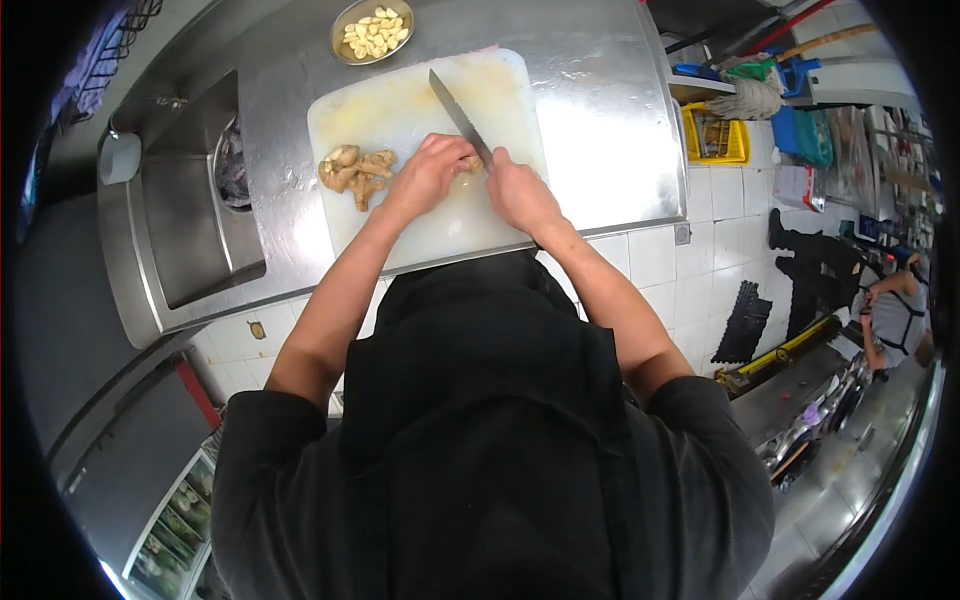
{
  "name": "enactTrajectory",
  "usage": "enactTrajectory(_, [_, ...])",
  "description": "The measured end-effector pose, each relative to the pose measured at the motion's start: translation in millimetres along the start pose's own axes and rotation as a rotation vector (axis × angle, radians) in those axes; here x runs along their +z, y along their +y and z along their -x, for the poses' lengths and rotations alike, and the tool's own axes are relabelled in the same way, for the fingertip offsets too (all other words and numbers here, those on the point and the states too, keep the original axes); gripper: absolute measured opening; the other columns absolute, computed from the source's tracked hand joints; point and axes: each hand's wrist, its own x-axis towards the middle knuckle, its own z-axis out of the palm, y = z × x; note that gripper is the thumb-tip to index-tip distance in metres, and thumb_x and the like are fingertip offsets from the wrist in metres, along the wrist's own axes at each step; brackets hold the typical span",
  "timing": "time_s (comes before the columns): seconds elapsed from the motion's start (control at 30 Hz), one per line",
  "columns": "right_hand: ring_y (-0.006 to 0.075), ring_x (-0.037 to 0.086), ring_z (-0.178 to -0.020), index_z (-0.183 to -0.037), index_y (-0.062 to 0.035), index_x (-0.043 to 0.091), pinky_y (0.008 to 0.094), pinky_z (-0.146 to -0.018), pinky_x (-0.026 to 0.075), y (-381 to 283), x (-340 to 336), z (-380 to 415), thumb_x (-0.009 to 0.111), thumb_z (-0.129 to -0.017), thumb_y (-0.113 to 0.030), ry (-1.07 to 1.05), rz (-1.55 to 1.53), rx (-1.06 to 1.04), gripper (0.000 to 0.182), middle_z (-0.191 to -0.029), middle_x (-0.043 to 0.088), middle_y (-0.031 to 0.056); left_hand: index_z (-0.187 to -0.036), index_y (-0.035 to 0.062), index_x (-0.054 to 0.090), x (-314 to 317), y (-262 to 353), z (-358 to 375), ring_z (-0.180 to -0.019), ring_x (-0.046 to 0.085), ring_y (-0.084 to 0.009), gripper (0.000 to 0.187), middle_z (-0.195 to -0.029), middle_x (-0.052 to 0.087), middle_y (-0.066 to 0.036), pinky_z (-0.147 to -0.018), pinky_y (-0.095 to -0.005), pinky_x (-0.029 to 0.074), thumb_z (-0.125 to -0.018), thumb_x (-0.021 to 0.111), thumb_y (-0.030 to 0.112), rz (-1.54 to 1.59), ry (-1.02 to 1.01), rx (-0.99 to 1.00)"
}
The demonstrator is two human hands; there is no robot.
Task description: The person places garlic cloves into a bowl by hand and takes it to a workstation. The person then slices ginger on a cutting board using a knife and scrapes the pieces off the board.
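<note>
My right hand [519, 194] is closed round the handle of a kitchen knife [458, 115], whose blade points up and to the left over the board. Beside it, my left hand [430, 175] has its fingers bent over a piece of ginger [470, 163], mostly covered by the fingertips. Both hands rest over a white cutting board [420, 100] with yellowish stains. Several knobbly ginger roots [350, 172] lie on the board's left side, left of my left hand. A metal bowl [345, 53] of peeled garlic cloves [377, 32] stands beyond the board.
The board lies on a steel counter [600, 130]. A sink [190, 255] with a round pot [228, 165] is on the left. A yellow basket [718, 138] stands on the right. Further right, another person [893, 310] stands near a second worktop [790, 395].
</note>
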Motion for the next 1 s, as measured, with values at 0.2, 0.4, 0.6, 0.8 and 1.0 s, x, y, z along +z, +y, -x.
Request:
enactTrajectory(0.2, [0.0541, 0.070, -0.092, -0.115, 0.0013, 0.051, 0.0646, -0.084, 0.053, 6, -17, 30, 0.047, -0.100, -0.012, -0.036, 0.070, 0.070, 0.020, -0.094, 0.072, 0.0327, -0.115, 0.0018, 0.068, 4, 19, 3, -0.115, 0.061, -0.0363, 0.023, -0.121, 0.068, -0.014, -0.099, -0.0456, 0.051, -0.094, 0.073, 0.007, 0.027, 0.028, -0.070])
enactTrajectory(0.4, [0.0546, 0.069, -0.094, -0.114, 0.0019, 0.051, 0.0633, -0.085, 0.053, -8, -43, 77, 0.047, -0.100, -0.011, -0.130, 0.118, 0.088, 0.019, -0.097, 0.072, 0.0328, -0.119, 0.0024, 0.068, 12, 23, 6, -0.115, 0.060, -0.0366, 0.026, -0.119, 0.067, -0.014, -0.099, -0.0448, 0.051, -0.094, 0.072, 0.009, 0.013, 0.055, -0.109])
enactTrajectory(0.6, [0.0562, 0.068, -0.092, -0.113, 0.0029, 0.051, 0.0645, -0.084, 0.052, -7, -49, 98, 0.050, -0.099, -0.011, -0.182, 0.080, 0.127, 0.020, -0.093, 0.071, 0.0341, -0.120, 0.0055, 0.069, 17, 24, 6, -0.106, 0.058, -0.0364, 0.027, -0.113, 0.065, -0.012, -0.094, -0.0449, 0.050, -0.093, 0.069, 0.005, 0.031, 0.111, -0.087])
enactTrajectory(0.8, [0.0560, 0.068, -0.092, -0.113, 0.0033, 0.050, 0.0654, -0.084, 0.052, 10, -12, 57, 0.051, -0.099, -0.011, -0.061, 0.017, 0.039, 0.020, -0.091, 0.070, 0.0350, -0.118, 0.0056, 0.070, 17, 18, 5, -0.110, 0.059, -0.0361, 0.025, -0.114, 0.067, -0.011, -0.096, -0.0458, 0.051, -0.093, 0.070, 0.006, 0.067, 0.094, -0.112])
enactTrajectory(1.0, [0.0550, 0.070, -0.087, -0.114, 0.0027, 0.051, 0.0646, -0.079, 0.055, 10, 3, 0, 0.052, -0.099, -0.011, 0.095, -0.034, -0.057, 0.020, -0.090, 0.071, 0.0341, -0.113, 0.0021, 0.072, 11, 28, 7, -0.088, 0.068, -0.0255, 0.018, -0.111, 0.070, -0.013, -0.082, -0.0366, 0.057, -0.096, 0.072, 0.007, 0.247, 0.111, -0.274])
